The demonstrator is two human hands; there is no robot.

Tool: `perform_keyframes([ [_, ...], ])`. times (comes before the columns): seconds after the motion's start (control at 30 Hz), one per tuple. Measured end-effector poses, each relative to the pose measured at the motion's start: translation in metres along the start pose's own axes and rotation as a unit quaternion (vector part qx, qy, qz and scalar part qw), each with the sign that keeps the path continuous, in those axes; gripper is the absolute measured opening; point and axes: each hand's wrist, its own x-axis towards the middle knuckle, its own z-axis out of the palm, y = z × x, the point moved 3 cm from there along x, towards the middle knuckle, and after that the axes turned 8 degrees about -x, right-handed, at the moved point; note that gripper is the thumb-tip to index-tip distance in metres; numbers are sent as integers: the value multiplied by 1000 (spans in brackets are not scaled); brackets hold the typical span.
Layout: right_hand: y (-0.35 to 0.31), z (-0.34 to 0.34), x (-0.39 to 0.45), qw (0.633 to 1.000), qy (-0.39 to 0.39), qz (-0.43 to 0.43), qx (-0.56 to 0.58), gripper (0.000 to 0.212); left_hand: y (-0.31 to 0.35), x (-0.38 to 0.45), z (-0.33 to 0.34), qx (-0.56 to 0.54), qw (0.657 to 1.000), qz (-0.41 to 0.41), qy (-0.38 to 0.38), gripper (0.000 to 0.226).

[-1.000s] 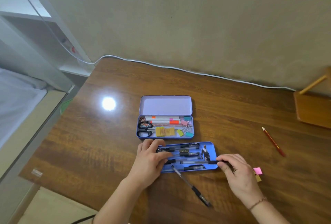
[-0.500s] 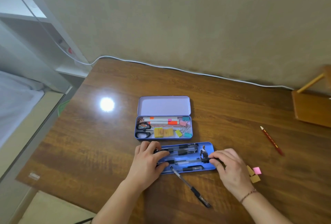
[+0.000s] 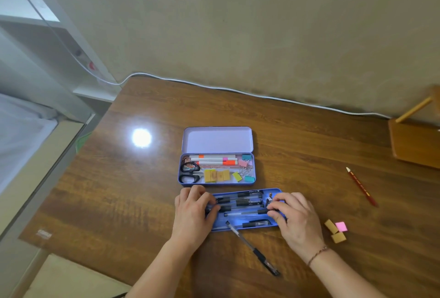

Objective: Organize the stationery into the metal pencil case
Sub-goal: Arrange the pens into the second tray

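Lavender metal pencil case (image 3: 217,156) sits open at mid-table, lid (image 3: 217,140) tipped back toward the wall, pale and bare inside. Its base is packed: white markers (image 3: 214,160) with orange and pink bands lie along the far side, black-handled scissors (image 3: 189,172) at the left end, yellow erasers (image 3: 216,175) in a row along the near side, and pink and teal binder clips (image 3: 246,169) crowd the right end.

Just in front of it lies the blue tray (image 3: 247,224), long and shallow, with a small printed figure near its right end. Several black-and-clear gel pens (image 3: 240,201) lie lengthwise in it, side by side. One more pen (image 3: 252,247) rests with its tip on the tray's near rim and its body slanting out across the wooden table (image 3: 142,202).

Both hands are on that tray. Left hand (image 3: 192,212) covers the left end, fingers curled down onto the pen ends; whether it grips one I cannot tell. Right hand (image 3: 295,216) is at the right end, fingertips bunched and pinching the dark cap end of one of the pens. A thin bracelet (image 3: 316,253) circles that wrist.

Off to the right, tan blocks and a pink note (image 3: 337,231) sit together, well apart from a red pencil (image 3: 362,187) lying further back. A white cable (image 3: 238,89) runs along the wall.
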Motion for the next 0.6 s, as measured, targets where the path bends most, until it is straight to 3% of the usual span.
perform_keyframes([
  [0.4, -30, 16, 14, 997, -27, -59, -51, 9, -4, -2, 3, -58, 994, -82, 33, 16],
  [0.5, -31, 19, 15, 997, -28, -54, -56, 7, -10, -8, -1, -91, 994, -56, 30, 13],
  [0.6, -31, 20, 17, 997, -25, -46, -55, 6, -16, -13, -4, -93, 996, -5, -9, 24],
])
